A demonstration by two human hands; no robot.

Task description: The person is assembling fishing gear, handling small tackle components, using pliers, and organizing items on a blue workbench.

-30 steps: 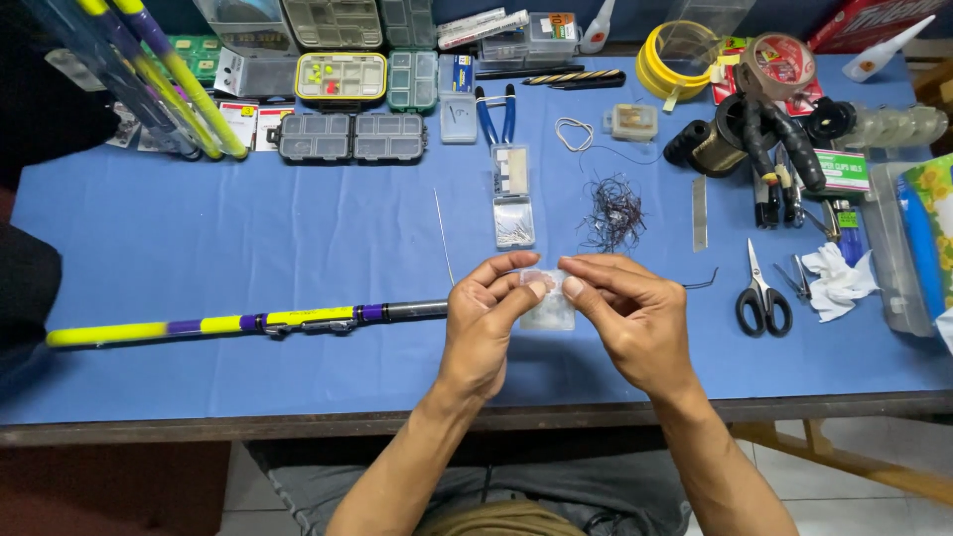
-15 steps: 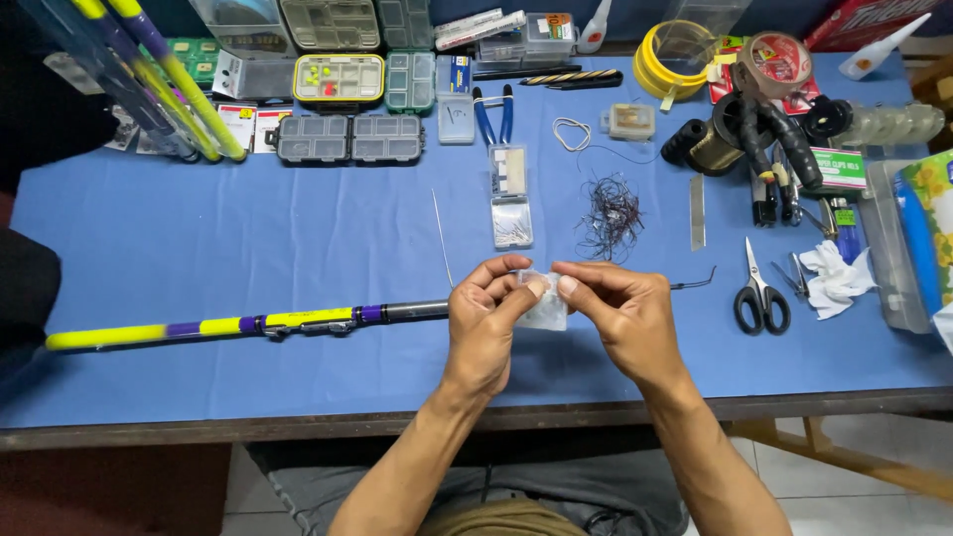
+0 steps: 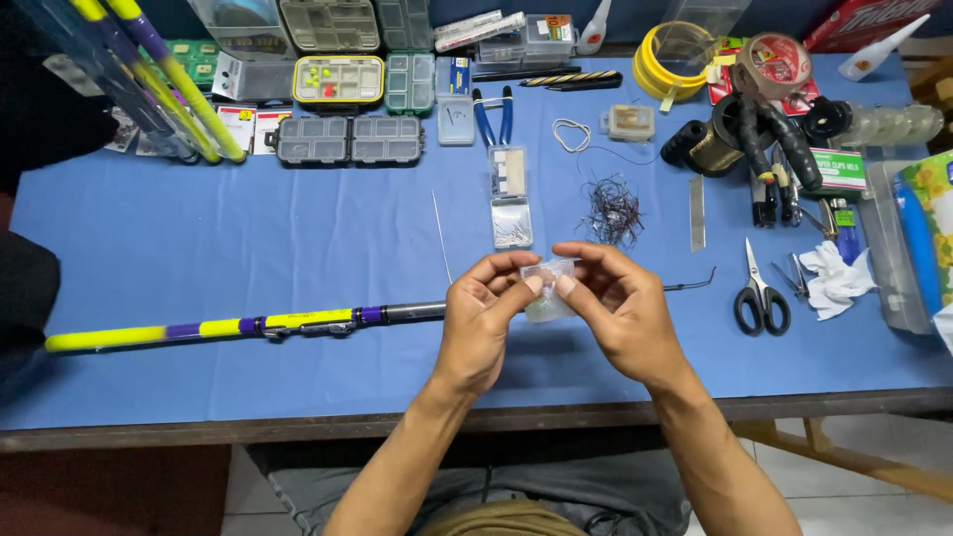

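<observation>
Both hands pinching a small clear packet over the blue table

Left hand (image 3: 486,318) and right hand (image 3: 620,308) fingertips are closed on the clear packet (image 3: 549,293), held just above the table (image 3: 248,258) (looks like opening it). Next needs a gentle pull apart. Fishing rod (image 3: 238,328) lies left, scissors (image 3: 759,298) right.

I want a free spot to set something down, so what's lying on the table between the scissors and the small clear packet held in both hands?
In the head view, only a thin dark hooked wire tool lies between the scissors and the clear packet; otherwise bare blue table.
</observation>
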